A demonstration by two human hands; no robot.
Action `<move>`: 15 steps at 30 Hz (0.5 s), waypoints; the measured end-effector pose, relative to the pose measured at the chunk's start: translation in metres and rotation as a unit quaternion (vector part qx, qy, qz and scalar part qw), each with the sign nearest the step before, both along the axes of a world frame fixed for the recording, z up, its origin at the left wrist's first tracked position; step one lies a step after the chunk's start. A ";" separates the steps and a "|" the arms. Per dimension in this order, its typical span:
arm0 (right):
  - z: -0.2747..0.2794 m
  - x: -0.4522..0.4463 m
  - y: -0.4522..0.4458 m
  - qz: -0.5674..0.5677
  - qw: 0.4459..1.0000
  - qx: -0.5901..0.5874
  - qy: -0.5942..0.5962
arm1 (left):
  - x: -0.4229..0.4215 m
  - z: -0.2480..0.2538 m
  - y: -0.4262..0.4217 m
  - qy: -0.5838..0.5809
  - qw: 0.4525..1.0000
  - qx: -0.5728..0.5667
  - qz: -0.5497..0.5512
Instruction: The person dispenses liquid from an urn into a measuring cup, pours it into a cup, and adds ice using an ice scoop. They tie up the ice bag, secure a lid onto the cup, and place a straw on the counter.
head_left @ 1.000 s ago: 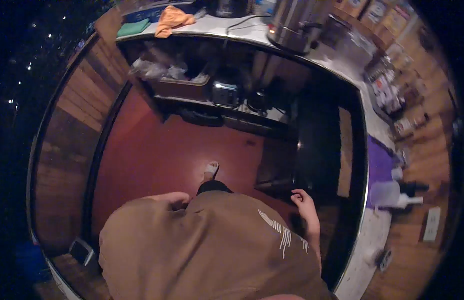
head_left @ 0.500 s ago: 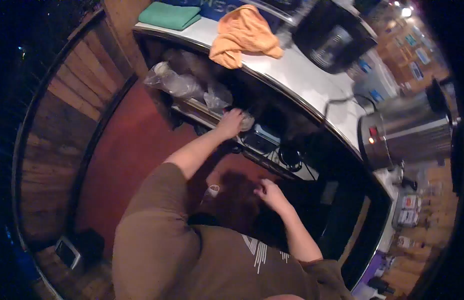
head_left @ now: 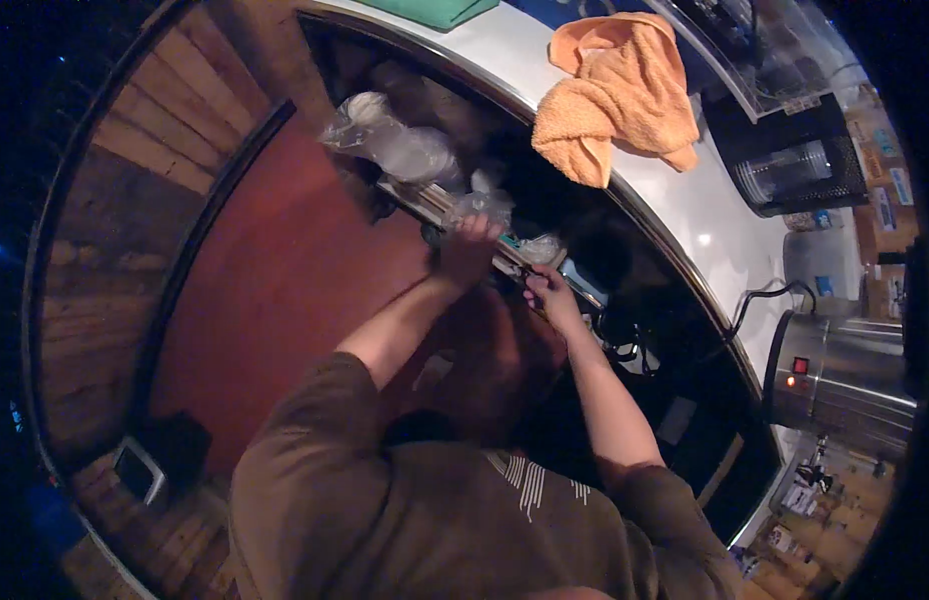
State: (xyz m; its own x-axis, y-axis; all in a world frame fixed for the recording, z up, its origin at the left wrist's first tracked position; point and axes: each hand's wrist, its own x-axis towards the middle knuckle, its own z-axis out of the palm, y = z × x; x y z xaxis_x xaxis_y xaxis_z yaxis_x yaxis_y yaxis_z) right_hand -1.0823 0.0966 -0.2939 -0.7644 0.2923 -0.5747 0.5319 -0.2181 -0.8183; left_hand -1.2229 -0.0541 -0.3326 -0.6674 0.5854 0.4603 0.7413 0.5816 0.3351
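Observation:
Under the counter, a shelf [head_left: 425,208] holds a box with clear plastic bags [head_left: 410,150]. My left hand [head_left: 472,245] is at the box's front edge, beside a crumpled clear bag [head_left: 482,203]; its fingers are bent over the edge, and what they hold, if anything, is hidden. Just to the right, my right hand [head_left: 550,295] has its fingers closed at the box's right end, near another clear plastic piece [head_left: 541,249]. What is between those fingers is too small to make out.
An orange cloth [head_left: 622,98] and a green cloth [head_left: 440,8] lie on the white counter [head_left: 720,215]. A black mesh holder [head_left: 790,160] and a steel urn [head_left: 845,370] with a lit lamp stand further right. Wooden boards line the left side.
Both hands have reached forward to the shelf; my right hand has come up beside my left and its fingers have closed. The view has moved closer to the counter.

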 end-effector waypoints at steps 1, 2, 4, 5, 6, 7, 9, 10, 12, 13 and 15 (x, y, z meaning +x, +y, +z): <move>0.000 -0.013 -0.002 -0.001 0.999 -0.023 -0.043 | 0.005 -0.014 -0.002 0.015 1.000 0.018 0.006; -0.002 -0.024 -0.005 -0.010 0.998 -0.055 -0.036 | 0.009 -0.018 -0.005 0.031 0.999 0.036 0.012; -0.008 -0.042 -0.014 -0.032 0.992 -0.116 -0.024 | 0.009 -0.018 -0.017 -0.057 0.994 0.070 -0.054; -0.010 -0.050 -0.019 -0.056 0.989 -0.137 -0.019 | 0.010 -0.018 -0.021 -0.101 0.987 0.088 -0.086; -0.012 -0.058 -0.024 -0.070 0.990 -0.122 -0.008 | 0.012 -0.018 -0.020 -0.097 0.991 0.019 -0.090; -0.004 -0.067 -0.031 -0.084 0.991 -0.108 0.004 | 0.015 -0.016 -0.017 -0.092 0.990 -0.049 -0.094; -0.009 -0.081 -0.030 -0.039 0.998 -0.048 0.004 | 0.021 -0.014 -0.019 -0.069 0.990 -0.068 -0.098; -0.026 -0.083 -0.024 -0.008 0.998 -0.063 0.002 | 0.026 -0.004 -0.026 -0.052 0.994 -0.020 -0.099; -0.063 -0.086 -0.017 0.051 0.994 -0.095 0.002 | 0.024 0.017 -0.033 -0.084 0.995 -0.019 -0.053; -0.058 -0.082 -0.026 0.050 0.994 -0.097 -0.020 | 0.024 0.018 -0.032 -0.123 0.991 -0.051 -0.024; -0.021 -0.066 -0.048 0.047 0.992 -0.097 -0.065 | 0.030 -0.014 -0.031 -0.219 0.973 -0.064 -0.012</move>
